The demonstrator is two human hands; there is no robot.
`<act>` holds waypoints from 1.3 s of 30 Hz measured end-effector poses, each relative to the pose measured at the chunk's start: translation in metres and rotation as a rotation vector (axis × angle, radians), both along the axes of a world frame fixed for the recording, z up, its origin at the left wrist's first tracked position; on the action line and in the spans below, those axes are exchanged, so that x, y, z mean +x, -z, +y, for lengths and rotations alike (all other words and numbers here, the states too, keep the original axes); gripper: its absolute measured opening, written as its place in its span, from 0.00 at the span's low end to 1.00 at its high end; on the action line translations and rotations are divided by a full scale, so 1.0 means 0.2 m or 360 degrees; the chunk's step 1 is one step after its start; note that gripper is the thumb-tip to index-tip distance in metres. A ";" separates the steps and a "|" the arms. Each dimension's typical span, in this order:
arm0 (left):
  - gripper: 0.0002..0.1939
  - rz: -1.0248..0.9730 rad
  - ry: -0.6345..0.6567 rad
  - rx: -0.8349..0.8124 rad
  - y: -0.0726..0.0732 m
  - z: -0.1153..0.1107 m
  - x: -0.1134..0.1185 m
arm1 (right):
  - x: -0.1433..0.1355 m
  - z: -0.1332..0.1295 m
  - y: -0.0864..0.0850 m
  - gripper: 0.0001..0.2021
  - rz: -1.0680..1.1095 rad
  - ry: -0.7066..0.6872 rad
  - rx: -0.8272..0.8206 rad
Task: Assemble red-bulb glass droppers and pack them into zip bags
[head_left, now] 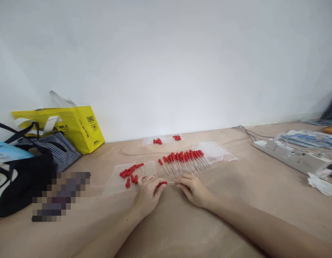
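Between my hands lies a dropper, its red rubber bulb (162,184) joined to a clear tube (170,183). My left hand (150,191) is closed on the bulb. The fingers of my right hand (193,190) pinch the tube's other end and hide it. Just beyond, a row of droppers with red bulbs (183,157) lies side by side, tubes pointing toward me. By my left hand, loose red bulbs (127,182) and several bare clear tubes (149,167) rest on a clear plastic bag (114,182).
Near the wall, another clear bag (147,142) carries more red bulbs and tubes. A further plastic bag (214,150) lies behind the row. At right are a white power strip (292,157), cables and a crumpled tissue (322,184). A yellow bag (85,125) and a black bag (42,175) stand left.
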State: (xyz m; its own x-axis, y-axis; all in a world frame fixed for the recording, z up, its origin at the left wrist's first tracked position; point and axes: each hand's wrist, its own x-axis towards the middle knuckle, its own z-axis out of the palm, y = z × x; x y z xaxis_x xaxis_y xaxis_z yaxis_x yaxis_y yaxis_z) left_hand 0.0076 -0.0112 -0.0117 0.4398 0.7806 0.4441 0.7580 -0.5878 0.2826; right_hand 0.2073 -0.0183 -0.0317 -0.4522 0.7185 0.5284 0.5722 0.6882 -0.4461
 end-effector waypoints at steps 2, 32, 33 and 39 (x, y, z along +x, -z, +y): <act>0.08 -0.0033 0.0019 -0.0005 0.00 0.00 0.00 | 0.00 0.00 0.00 0.11 -0.0010 -0.0005 0.0033; 0.08 0.0059 0.0225 0.0033 -0.01 -0.05 0.02 | -0.03 0.00 0.00 0.11 -0.0216 -0.0059 0.0214; 0.08 0.0060 0.0225 0.0034 -0.01 -0.05 0.02 | -0.03 0.00 0.00 0.11 -0.0213 -0.0063 0.0211; 0.08 0.0070 0.0176 -0.0009 -0.02 -0.04 0.02 | -0.02 0.01 -0.02 0.11 -0.0222 -0.0083 0.0187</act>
